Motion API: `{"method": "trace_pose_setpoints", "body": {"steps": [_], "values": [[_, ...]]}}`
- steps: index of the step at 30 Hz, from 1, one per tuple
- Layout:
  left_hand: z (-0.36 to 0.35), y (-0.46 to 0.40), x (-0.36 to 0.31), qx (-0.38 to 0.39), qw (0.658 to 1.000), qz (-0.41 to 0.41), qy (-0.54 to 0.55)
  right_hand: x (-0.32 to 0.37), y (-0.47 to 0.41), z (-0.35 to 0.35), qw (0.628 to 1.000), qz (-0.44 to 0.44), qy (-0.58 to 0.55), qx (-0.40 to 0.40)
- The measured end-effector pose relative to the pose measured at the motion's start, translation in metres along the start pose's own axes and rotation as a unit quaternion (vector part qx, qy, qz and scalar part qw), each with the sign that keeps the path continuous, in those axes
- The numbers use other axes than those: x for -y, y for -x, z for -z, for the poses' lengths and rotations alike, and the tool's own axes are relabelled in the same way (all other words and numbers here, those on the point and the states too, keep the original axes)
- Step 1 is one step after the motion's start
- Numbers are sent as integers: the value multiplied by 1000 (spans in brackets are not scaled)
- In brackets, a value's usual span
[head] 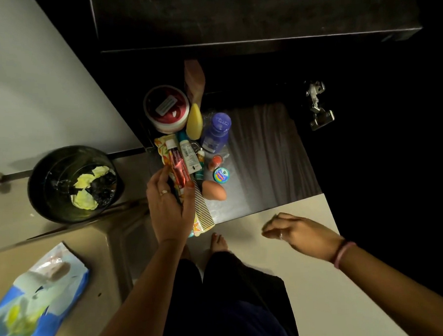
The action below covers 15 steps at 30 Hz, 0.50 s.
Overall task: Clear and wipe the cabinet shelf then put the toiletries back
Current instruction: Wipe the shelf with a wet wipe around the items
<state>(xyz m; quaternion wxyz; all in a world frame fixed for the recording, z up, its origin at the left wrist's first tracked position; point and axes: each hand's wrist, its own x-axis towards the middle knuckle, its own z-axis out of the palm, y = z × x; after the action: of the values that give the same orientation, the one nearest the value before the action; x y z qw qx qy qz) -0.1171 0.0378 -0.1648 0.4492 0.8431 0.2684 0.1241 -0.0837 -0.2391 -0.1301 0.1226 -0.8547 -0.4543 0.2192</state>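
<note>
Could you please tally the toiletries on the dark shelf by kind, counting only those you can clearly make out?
Tubes: 2, red tube, white tube
Bottles: 2, purple bottle, yellow bottle
Jars: 2, red-lidded jar, small blue-green jar
Combs: 1, beige comb
Total: 7

Dim room; pale floor (283, 279), black bin (63, 185).

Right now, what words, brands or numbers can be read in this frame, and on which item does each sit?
"VapoRub", partly legible: lid of the small blue-green jar.
Embossed letters on the purple bottle cap: too blurred to read.
Print on the red tube and white tube: too small to read.
Label on the red-lidded tub: unreadable.
Blue packet: blurred, no legible text.
</note>
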Motion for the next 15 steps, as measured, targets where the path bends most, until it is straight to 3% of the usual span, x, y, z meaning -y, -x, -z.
{"method": "trace_pose_setpoints", "body": {"steps": [2, 3, 6, 11, 13, 15], "values": [[0, 0, 1, 0, 1000, -5, 0, -7, -12, 26, 996, -38, -70, -29], [-1, 0, 1, 0, 1000, -7, -1, -11, -26, 44, 989, -65, -102, -81], [-1, 1, 1, 1, 1000, -3, -3, -32, -92, 91, 970, -91, -81, -212], [-2, 1, 3, 1, 1000, -6, 0, -65, -208, 103, 980, -93, -19, -178], [-3, 0, 4, 0, 1000, -6, 1, -68, -233, 90, 987, -88, -2, -136], [-3, 0, 5, 1, 1000, -3, 1, -66, -238, 75, 985, -81, 10, -155]]}}
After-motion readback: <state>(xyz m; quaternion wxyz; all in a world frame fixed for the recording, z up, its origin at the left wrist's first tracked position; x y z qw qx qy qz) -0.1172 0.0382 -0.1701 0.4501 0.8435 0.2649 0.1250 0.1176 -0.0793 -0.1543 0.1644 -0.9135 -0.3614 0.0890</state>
